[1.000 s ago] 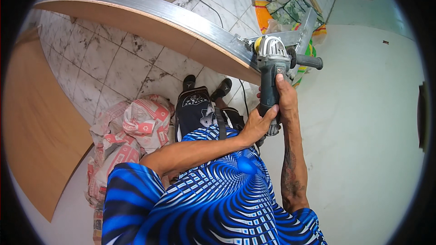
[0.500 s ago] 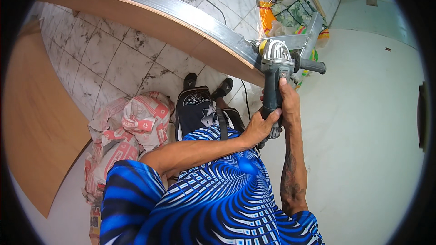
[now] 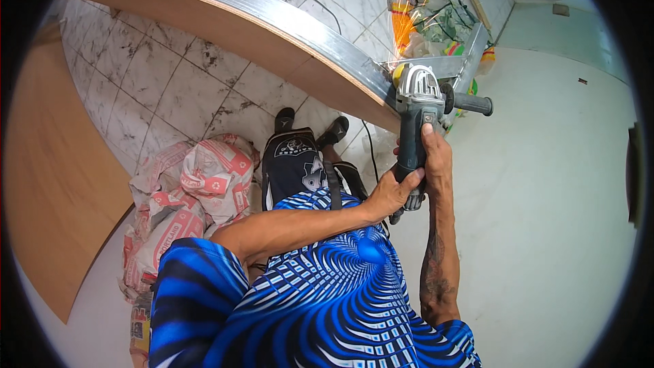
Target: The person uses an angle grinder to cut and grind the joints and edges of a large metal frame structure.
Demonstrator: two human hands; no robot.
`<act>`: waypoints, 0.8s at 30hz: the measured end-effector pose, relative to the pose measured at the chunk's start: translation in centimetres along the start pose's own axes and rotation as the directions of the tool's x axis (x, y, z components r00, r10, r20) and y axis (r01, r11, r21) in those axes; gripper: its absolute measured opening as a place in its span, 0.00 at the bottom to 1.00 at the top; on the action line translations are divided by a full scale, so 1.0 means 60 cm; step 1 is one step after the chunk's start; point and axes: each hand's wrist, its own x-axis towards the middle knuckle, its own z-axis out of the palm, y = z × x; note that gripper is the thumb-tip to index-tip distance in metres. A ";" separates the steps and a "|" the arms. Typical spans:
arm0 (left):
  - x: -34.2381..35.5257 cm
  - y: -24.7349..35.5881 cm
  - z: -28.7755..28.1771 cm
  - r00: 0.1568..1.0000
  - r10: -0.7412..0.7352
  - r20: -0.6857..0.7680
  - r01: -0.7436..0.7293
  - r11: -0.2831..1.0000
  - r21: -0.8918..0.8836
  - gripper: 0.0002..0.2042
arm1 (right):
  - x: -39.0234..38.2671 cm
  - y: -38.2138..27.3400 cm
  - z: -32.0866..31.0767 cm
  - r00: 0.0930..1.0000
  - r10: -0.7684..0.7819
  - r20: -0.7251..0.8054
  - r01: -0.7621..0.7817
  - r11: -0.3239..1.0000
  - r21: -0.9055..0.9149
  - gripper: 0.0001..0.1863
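Observation:
Both my hands are closed on a grey and black angle grinder (image 3: 413,133). My left hand (image 3: 391,194) wraps round the rear of its body, and my right hand (image 3: 437,155) grips it from the right, thumb near the switch. The side handle (image 3: 473,103) sticks out to the right, unheld. At the head, the disc's yellow part shows against the end of a long metal channel (image 3: 340,53), and orange sparks (image 3: 403,24) fly away from me. The disc's cutting edge is mostly hidden. The channel runs along the edge of a plywood sheet (image 3: 238,44).
Crumpled paper sacks (image 3: 216,167) with red print lie at my left, by a curved brown board (image 3: 58,184). Another metal channel (image 3: 473,51) and plastic bags (image 3: 426,44) are beyond the grinder. A power cord (image 3: 325,10) crosses the tiled floor (image 3: 160,88). A pale wall (image 3: 538,184) rises at right.
The grinder and my hands have shifted very slightly right and down in the picture. The sparks now fan out wider. My grip stays the same.

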 end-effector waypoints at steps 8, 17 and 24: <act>0.001 0.001 -0.001 1.000 -0.008 0.012 0.008 0.999 -0.040 0.30 | -0.001 -0.003 0.002 1.000 0.003 -0.008 -0.003 1.000 -0.016 0.31; 0.002 -0.003 -0.001 1.000 -0.009 0.018 0.010 0.999 -0.039 0.31 | 0.001 -0.003 0.000 1.000 0.002 -0.004 -0.002 0.998 -0.055 0.31; 0.005 -0.015 -0.001 0.999 -0.005 0.050 0.009 0.996 -0.092 0.30 | -0.003 -0.005 0.001 1.000 -0.003 0.001 0.003 0.998 -0.068 0.32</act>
